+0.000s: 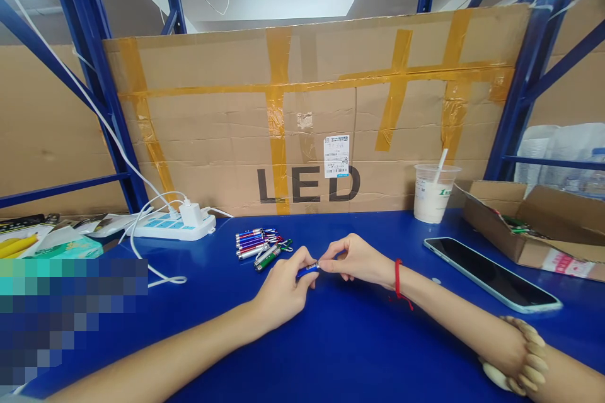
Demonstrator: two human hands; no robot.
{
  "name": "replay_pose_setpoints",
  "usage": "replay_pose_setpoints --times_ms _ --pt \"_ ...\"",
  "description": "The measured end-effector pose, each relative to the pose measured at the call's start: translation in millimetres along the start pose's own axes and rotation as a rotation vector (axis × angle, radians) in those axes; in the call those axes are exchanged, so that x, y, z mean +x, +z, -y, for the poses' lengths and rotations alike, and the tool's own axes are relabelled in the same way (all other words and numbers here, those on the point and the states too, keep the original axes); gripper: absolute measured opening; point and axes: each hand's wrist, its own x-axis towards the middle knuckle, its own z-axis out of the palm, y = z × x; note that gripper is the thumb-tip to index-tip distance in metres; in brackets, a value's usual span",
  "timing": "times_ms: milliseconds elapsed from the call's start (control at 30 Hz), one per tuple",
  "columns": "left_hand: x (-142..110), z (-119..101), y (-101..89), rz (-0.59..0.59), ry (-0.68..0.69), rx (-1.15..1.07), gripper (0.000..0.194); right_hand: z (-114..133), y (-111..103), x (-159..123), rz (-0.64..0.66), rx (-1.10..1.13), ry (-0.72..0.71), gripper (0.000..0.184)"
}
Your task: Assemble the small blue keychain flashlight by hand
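Observation:
My left hand [285,286] is closed round a small blue keychain flashlight [307,271], holding its body low over the blue table [331,340]. My right hand [357,259] pinches the silver end of the same flashlight with its fingertips. Just behind and left of my hands lies a small heap of similar little flashlights [259,244] in blue, purple, red, silver and green.
A white power strip [172,225] with a plugged charger and cable sits at the back left. A plastic cup with a straw [433,192] stands at the back right, a phone [491,272] lies face up, and an open cardboard box [534,227] is beyond it. A taped cardboard sheet marked LED [307,119] closes the back.

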Motion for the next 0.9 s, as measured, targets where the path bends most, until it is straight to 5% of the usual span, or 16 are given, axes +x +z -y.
replay_pose_setpoints --times_ms 900 --pt "2.3 2.7 1.2 -0.048 -0.084 0.032 0.011 0.7 7.2 0.8 -0.029 -0.024 -0.051 0.023"
